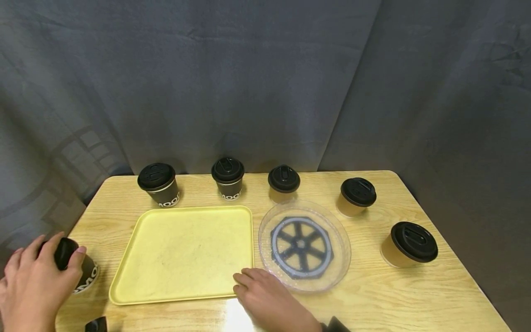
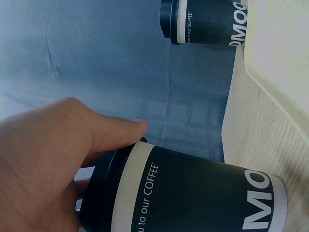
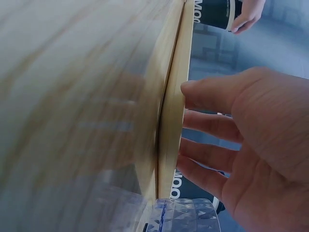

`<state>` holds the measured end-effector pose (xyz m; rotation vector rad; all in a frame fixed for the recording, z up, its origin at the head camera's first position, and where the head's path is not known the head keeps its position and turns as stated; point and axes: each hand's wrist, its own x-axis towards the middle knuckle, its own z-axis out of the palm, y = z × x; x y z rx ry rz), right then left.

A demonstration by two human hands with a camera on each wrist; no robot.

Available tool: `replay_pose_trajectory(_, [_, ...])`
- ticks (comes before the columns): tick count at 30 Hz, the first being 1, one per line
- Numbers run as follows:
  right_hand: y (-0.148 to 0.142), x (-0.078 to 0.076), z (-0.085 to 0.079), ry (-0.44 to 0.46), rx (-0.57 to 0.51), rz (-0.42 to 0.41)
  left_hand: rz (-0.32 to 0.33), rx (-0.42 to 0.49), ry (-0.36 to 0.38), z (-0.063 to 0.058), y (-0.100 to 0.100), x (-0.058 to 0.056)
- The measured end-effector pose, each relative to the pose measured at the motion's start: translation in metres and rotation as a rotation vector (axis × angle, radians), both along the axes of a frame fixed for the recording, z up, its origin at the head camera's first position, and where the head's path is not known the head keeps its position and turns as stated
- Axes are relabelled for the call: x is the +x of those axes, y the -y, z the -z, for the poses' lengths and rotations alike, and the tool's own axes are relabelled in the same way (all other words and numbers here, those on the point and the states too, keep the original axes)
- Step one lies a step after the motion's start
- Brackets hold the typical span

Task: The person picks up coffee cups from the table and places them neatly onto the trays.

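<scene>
At the far left my left hand (image 1: 39, 276) holds a dark paper coffee cup (image 1: 88, 272) from above by its black lid. The left wrist view shows the thumb on the lid's edge and the fingers round the far side of the lid; the cup (image 2: 203, 188) stands upright. My right hand (image 1: 269, 295) is at the near right corner of a yellow rectangular tray (image 1: 186, 253). In the right wrist view its relaxed fingers (image 3: 207, 157) have their tips right at the tray's rim (image 3: 170, 121). Nothing lies on the tray.
Right of the tray sits a clear round dish (image 1: 344, 258) over a dark wheel-like pattern. Two dark lidded cups (image 1: 161, 191) (image 1: 229, 186) stand behind the tray. Lidded tan cups (image 1: 282, 196) (image 1: 350, 205) (image 1: 396, 251) stand behind and right of the dish. A grey curtain (image 1: 232, 92) hangs behind the table.
</scene>
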<state>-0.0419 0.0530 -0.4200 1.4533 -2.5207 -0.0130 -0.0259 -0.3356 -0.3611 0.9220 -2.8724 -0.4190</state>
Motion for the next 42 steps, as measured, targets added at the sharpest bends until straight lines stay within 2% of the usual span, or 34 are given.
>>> replay_pose_trajectory(5, [-0.0011, -0.0013, 0.0014, -0.008, 0.007, -0.005, 0.002, -0.01, -0.007, -0.0004, -0.0007, -0.0001])
replay_pose_trajectory(16, [-0.0027, -0.0029, 0.0038, -0.007, -0.056, -0.027, -0.038, -0.026, -0.003, 0.004, 0.0014, -0.0029])
replay_pose_trajectory(32, [-0.0025, -0.0022, 0.0043, 0.019, -0.055, -0.022, -0.018, -0.045, -0.041, 0.0064, 0.0051, -0.0028])
replay_pose_trajectory(42, [-0.0021, -0.0022, 0.0038, 0.051, -0.076, -0.014, 0.014, -0.05, -0.046, 0.0022, -0.0012, -0.0022])
